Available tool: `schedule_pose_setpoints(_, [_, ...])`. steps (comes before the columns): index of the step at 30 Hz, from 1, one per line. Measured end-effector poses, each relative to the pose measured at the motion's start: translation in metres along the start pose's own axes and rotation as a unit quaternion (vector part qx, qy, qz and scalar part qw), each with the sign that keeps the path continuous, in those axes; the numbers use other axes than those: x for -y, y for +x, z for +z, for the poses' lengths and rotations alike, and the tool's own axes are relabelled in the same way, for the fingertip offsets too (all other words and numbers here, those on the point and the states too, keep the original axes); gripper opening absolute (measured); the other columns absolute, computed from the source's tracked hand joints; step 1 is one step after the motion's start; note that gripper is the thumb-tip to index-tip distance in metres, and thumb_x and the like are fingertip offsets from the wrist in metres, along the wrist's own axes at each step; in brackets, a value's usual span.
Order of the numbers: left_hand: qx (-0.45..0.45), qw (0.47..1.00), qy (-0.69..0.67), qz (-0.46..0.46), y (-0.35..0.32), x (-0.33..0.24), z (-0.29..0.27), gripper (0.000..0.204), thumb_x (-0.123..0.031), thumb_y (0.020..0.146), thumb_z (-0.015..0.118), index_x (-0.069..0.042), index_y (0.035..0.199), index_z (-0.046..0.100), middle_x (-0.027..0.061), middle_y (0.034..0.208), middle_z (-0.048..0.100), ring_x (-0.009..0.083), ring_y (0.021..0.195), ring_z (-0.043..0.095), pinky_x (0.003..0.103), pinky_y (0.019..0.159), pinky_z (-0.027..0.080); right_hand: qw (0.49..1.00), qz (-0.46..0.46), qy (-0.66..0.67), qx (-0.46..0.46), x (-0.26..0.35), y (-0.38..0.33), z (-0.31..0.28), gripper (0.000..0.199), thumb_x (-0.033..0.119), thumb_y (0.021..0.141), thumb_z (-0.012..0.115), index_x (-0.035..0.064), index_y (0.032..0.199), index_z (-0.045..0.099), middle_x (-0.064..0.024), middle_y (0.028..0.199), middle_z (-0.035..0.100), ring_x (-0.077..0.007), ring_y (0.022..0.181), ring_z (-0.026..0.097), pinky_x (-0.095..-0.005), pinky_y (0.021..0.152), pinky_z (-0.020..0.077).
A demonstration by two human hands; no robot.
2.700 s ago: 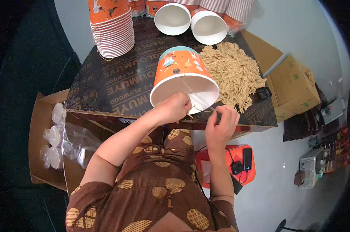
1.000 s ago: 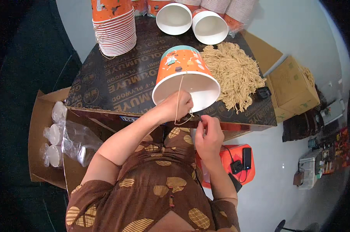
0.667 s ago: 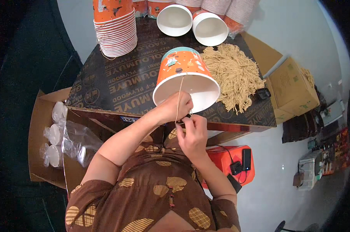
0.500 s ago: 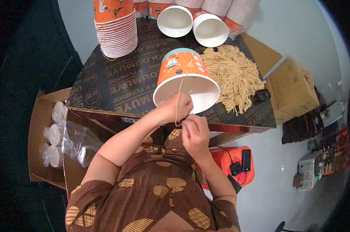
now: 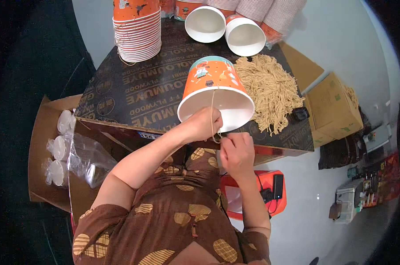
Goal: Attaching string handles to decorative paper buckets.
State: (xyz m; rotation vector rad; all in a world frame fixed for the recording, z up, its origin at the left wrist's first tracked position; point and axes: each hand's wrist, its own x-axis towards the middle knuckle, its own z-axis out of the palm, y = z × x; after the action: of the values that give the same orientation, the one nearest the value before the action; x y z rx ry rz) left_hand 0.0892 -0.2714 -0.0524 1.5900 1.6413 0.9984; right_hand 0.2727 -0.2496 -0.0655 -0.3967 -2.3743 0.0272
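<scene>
An orange paper bucket (image 5: 214, 77) with a white inside lies on its side near the table's front edge, its mouth toward me. A thin tan string (image 5: 212, 98) runs from its upper rim down to my hands. My left hand (image 5: 205, 123) is closed on the string, in front of the bucket's mouth. Just right of it and a little lower, my right hand (image 5: 238, 152) pinches the string between closed fingers. A loop of the string hangs between both hands. The string's end is hidden by my fingers.
A heap of tan strings (image 5: 270, 90) lies right of the bucket, with a small black object (image 5: 300, 113) beside it. A bucket stack (image 5: 138, 37) stands back left; two buckets lie behind. Left is a carton (image 5: 49, 176) of wrapped white lids; right, a red stool (image 5: 277, 210).
My right hand has moved right, away from my left hand, and the gap between them has widened. The whole view has shifted slightly. The bucket stays lying on its side.
</scene>
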Motion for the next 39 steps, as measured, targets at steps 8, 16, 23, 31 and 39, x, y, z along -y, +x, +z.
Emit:
schedule_pose_setpoints(8, [0.007,0.999,-0.032,-0.043,-0.003,-0.013,-0.004,0.014,-0.003,0.08,0.053,0.006,0.076,0.064,0.0215,0.067,0.064,0.0306,0.066,0.066,0.041,0.061,0.051,0.999,0.028,-0.044,0.0,-0.002,-0.001,-0.007,0.017,0.004,0.064,0.069,0.0061,0.08,0.061,-0.0081,0.087,0.053,-0.0284,0.083,0.051,-0.0402,0.071,0.0418])
schedule_pose_setpoints(16, [0.031,0.999,-0.003,-0.028,0.001,-0.001,-0.001,0.015,-0.009,0.09,0.058,0.0,0.078,0.062,0.0046,0.066,0.06,0.0112,0.056,0.055,0.03,0.05,0.045,0.931,0.168,0.324,0.003,0.011,-0.01,0.007,0.024,0.003,0.079,0.066,0.0004,0.101,0.055,-0.012,0.095,0.065,-0.0184,0.06,0.053,-0.0301,0.057,0.0453])
schedule_pose_setpoints(23, [0.009,1.0,0.018,0.009,0.0,0.0,0.0,0.014,-0.008,0.088,0.06,0.001,0.078,0.064,0.0087,0.067,0.063,0.0155,0.065,0.058,0.035,0.062,0.047,0.899,0.291,0.328,-0.001,0.018,-0.018,0.016,0.021,0.008,0.085,0.066,0.0008,0.103,0.057,-0.0098,0.084,0.065,-0.0178,0.056,0.055,-0.0296,0.055,0.0475])
schedule_pose_setpoints(31, [0.004,1.0,0.016,0.0,-0.002,-0.007,-0.003,0.013,-0.001,0.077,0.055,0.005,0.077,0.066,0.0235,0.078,0.067,0.0346,0.078,0.068,0.041,0.071,0.052,0.986,0.156,0.044,-0.029,0.029,-0.01,0.03,0.017,0.003,0.083,0.068,0.0018,0.098,0.06,-0.0115,0.088,0.061,-0.0204,0.063,0.061,-0.0322,0.055,0.0489])
schedule_pose_setpoints(39, [-0.002,1.0,0.001,0.006,-0.001,0.003,0.001,0.012,-0.005,0.086,0.059,0.001,0.076,0.062,0.0077,0.066,0.061,0.0139,0.064,0.057,0.033,0.06,0.047,0.909,0.23,0.343,0.064,0.011,-0.026,0.02,0.009,-0.006,0.085,0.059,0.0,0.092,0.058,-0.0097,0.084,0.068,-0.0113,0.061,0.064,-0.0255,0.052,0.0492])
